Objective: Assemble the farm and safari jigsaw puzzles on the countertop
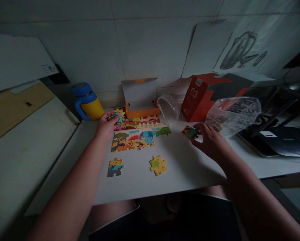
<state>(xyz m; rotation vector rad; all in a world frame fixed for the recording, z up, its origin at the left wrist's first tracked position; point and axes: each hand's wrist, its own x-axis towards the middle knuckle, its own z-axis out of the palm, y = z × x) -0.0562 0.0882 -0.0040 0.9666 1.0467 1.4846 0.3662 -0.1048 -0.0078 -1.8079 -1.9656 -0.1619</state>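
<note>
A partly joined colourful jigsaw (140, 134) lies on the white table (185, 170). My left hand (106, 125) rests at the jigsaw's upper left corner, its fingers closed on a puzzle piece (116, 115) there. To the right, my right hand (209, 139) pinches another loose puzzle piece (189, 132) just above the table. Two loose pieces lie nearer me: one with blue and purple (115, 167), one mostly yellow (158, 165).
An open orange puzzle box (141, 100) stands behind the jigsaw, with a yellow and blue mug (88, 102) to its left. A red carton (202, 95) and crumpled clear plastic bags (231, 115) sit at right. Dark trays (278, 137) fill the far right.
</note>
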